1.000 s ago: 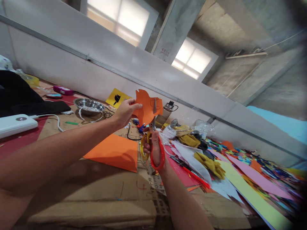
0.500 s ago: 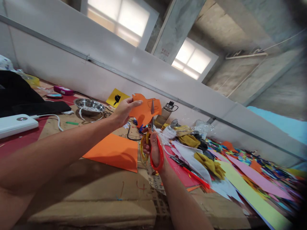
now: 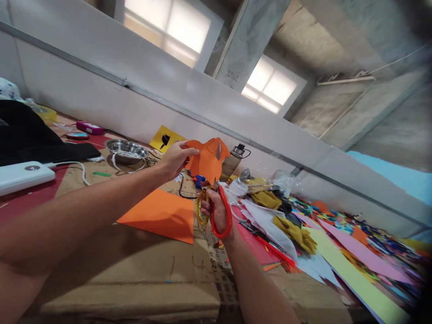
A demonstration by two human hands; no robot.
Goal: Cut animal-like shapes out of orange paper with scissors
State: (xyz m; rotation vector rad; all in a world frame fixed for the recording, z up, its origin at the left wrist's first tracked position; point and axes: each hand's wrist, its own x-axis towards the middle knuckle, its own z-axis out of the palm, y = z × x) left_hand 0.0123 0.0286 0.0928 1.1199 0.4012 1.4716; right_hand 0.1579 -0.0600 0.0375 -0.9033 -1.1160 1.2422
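Note:
My left hand [image 3: 177, 159] pinches the left edge of an irregular orange paper piece [image 3: 205, 164] that has dark drawn lines near its top. My right hand [image 3: 218, 209] is wrapped round the handles of scissors [image 3: 224, 220], one red and one yellow, held with the tips upward. One blade shows in front of the upper right part of the paper; the rest of the blades is mostly hidden by the paper. Below my hands a flat orange sheet [image 3: 162, 218] lies on the cardboard [image 3: 135, 270].
A metal bowl [image 3: 126, 152], a yellow card [image 3: 165, 138] and a white power bank [image 3: 25, 176] are at the left. Behind the paper stands a bottle [image 3: 234, 159]. Mustard gloves [image 3: 297, 231], red-handled scissors [image 3: 276, 252], coloured sheets and many scraps cover the right.
The orange paper has tilted and shifted slightly right, its lower part now covering more of the blades. The scissor handles have moved slightly apart.

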